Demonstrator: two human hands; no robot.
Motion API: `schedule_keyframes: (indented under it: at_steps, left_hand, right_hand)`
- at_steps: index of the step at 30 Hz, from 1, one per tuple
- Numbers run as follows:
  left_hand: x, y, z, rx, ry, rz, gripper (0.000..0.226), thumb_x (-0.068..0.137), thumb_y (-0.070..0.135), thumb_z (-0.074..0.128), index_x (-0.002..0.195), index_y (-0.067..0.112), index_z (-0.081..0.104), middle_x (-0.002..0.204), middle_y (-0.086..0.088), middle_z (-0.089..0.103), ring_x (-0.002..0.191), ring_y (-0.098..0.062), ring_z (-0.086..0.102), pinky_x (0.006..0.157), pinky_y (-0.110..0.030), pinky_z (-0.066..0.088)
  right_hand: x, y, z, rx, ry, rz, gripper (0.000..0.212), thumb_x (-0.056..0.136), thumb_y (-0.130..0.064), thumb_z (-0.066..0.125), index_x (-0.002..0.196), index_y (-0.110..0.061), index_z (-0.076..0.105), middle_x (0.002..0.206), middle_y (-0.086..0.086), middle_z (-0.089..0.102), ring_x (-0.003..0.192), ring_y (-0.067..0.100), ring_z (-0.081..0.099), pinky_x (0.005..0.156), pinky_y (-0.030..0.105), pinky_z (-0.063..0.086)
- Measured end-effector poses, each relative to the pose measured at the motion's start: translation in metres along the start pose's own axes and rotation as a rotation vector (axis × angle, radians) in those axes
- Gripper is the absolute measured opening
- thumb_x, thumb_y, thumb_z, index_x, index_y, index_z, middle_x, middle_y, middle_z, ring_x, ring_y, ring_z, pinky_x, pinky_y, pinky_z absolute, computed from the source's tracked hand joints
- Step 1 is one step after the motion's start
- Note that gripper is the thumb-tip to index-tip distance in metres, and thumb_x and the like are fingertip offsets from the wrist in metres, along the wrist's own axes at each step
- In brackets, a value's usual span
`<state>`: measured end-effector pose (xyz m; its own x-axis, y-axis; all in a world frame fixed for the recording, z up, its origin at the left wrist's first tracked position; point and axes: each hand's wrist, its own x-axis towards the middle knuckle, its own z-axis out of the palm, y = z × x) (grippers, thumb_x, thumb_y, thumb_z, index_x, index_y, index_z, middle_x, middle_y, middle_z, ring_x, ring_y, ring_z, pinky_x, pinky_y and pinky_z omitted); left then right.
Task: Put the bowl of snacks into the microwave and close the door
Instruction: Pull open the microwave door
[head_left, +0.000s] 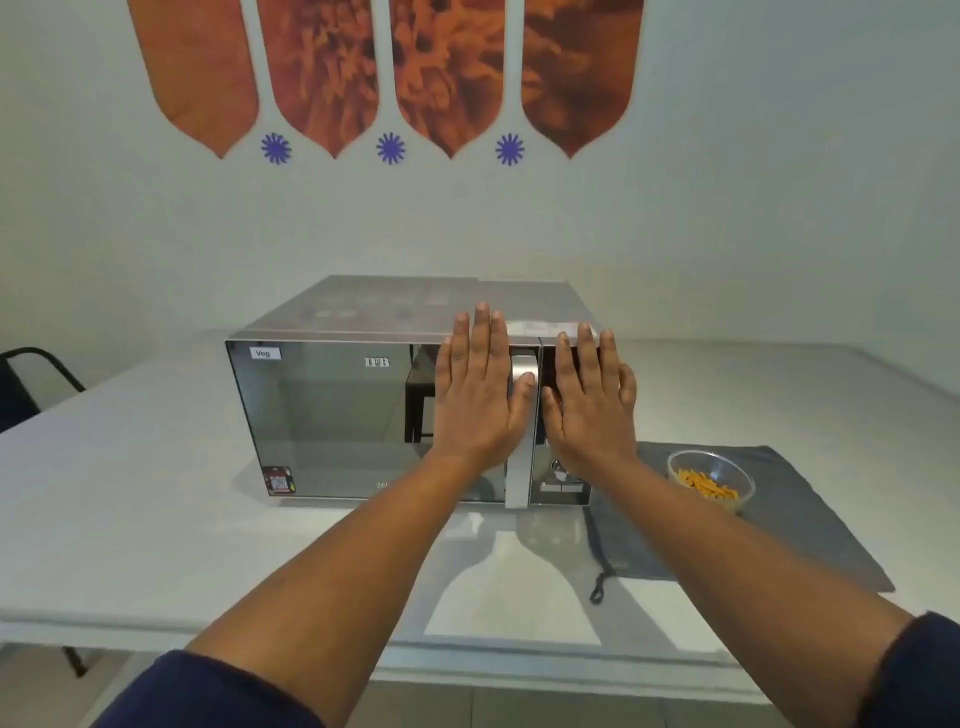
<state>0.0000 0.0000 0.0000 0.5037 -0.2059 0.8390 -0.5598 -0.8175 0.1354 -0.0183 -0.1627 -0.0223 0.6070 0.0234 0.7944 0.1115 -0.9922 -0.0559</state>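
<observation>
A silver microwave with a mirrored door stands on the white table, its door closed. My left hand is held flat with fingers spread in front of the door's right side, beside the vertical handle. My right hand is flat and spread over the control panel. Neither hand holds anything. A clear glass bowl of orange snacks sits on a grey cloth to the right of the microwave, apart from both hands.
The grey cloth with a dark cord loop lies on the white table. A black chair stands at the far left. The wall behind carries orange decorations.
</observation>
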Motion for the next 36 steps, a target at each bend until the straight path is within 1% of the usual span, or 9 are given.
schedule_keyframes:
  at_steps: [3,6,9,12,17,21,28,33,36]
  left_hand:
    - [-0.011,0.002,0.003,-0.064,-0.038,-0.064,0.072,0.105,0.048,0.028,0.163,0.012,0.003,0.171,-0.007,-0.002,0.157,-0.023,-0.010,0.126,-0.043,-0.003]
    - [-0.028,0.006,0.014,-0.174,-0.056,-0.149,0.064,0.104,0.048,0.032,0.159,0.018,0.019,0.164,-0.004,0.019,0.151,-0.027,0.014,0.123,-0.047,0.018]
    - [-0.037,0.011,0.020,-0.351,-0.067,-0.310,0.055,0.103,0.047,0.037,0.152,0.022,0.031,0.148,-0.001,0.033,0.134,-0.020,0.033,0.108,-0.036,0.035]
    - [-0.040,0.022,0.024,-0.479,-0.046,-0.406,0.048,0.104,0.044,0.039,0.143,0.016,0.043,0.140,-0.004,0.045,0.122,-0.016,0.039,0.097,-0.029,0.038]
    - [-0.031,0.035,0.019,-0.622,-0.029,-0.456,0.035,0.108,0.037,0.035,0.123,0.012,0.055,0.115,-0.006,0.059,0.103,-0.020,0.054,0.085,-0.034,0.051]
    - [-0.029,0.045,0.017,-0.793,-0.106,-0.525,0.032,0.109,0.039,0.031,0.115,0.016,0.053,0.091,0.003,0.061,0.079,-0.010,0.060,0.067,-0.014,0.047]
    - [-0.025,0.045,0.018,-0.960,-0.179,-0.660,0.046,0.108,0.044,0.029,0.114,0.008,0.055,0.085,-0.004,0.057,0.079,-0.012,0.057,0.077,-0.029,0.054]
    - [-0.023,0.047,0.018,-0.951,-0.199,-0.699,0.048,0.106,0.050,0.028,0.114,0.011,0.054,0.085,0.000,0.057,0.078,-0.009,0.056,0.073,-0.023,0.052]
    - [-0.024,0.050,0.016,-0.943,-0.189,-0.713,0.047,0.106,0.051,0.028,0.112,0.012,0.054,0.081,0.003,0.055,0.072,-0.006,0.055,0.069,-0.021,0.049]
  right_hand:
    - [0.000,-0.001,0.000,-0.026,-0.008,0.007,0.071,0.105,-0.046,0.032,0.166,-0.020,0.005,0.174,0.008,0.002,0.160,0.030,-0.005,0.123,0.051,0.008]
    - [0.000,0.001,0.004,-0.047,-0.027,-0.005,0.069,0.105,-0.046,0.034,0.165,-0.018,0.014,0.172,0.009,0.014,0.159,0.034,0.005,0.120,0.052,0.014]
    - [0.003,0.006,0.007,-0.069,-0.007,-0.010,0.068,0.103,-0.046,0.036,0.163,-0.018,0.020,0.168,0.009,0.023,0.156,0.035,0.013,0.116,0.052,0.020]
    - [0.002,0.010,0.012,-0.075,-0.011,-0.026,0.069,0.103,-0.046,0.037,0.164,-0.019,0.018,0.170,0.008,0.020,0.157,0.035,0.011,0.115,0.052,0.020]
    - [0.000,0.019,0.027,-0.053,0.028,-0.057,0.070,0.105,-0.045,0.031,0.166,-0.019,0.007,0.173,0.007,0.007,0.159,0.033,-0.002,0.118,0.050,0.016]
    - [0.000,0.022,0.033,-0.053,0.047,-0.071,0.074,0.104,-0.043,0.035,0.165,-0.021,-0.001,0.173,0.007,0.001,0.159,0.032,-0.009,0.120,0.046,0.007]
    - [-0.001,0.021,0.034,-0.053,0.051,-0.079,0.072,0.105,-0.044,0.033,0.165,-0.019,0.002,0.173,0.007,-0.001,0.158,0.032,-0.012,0.121,0.042,-0.001]
    - [-0.001,0.021,0.032,-0.023,0.037,-0.064,0.071,0.105,-0.048,0.029,0.165,-0.021,0.002,0.174,0.005,0.000,0.159,0.031,-0.010,0.123,0.045,0.007]
    - [-0.001,0.020,0.031,-0.023,0.054,-0.061,0.072,0.105,-0.046,0.031,0.165,-0.023,-0.002,0.174,0.004,-0.001,0.159,0.030,-0.010,0.124,0.037,-0.004]
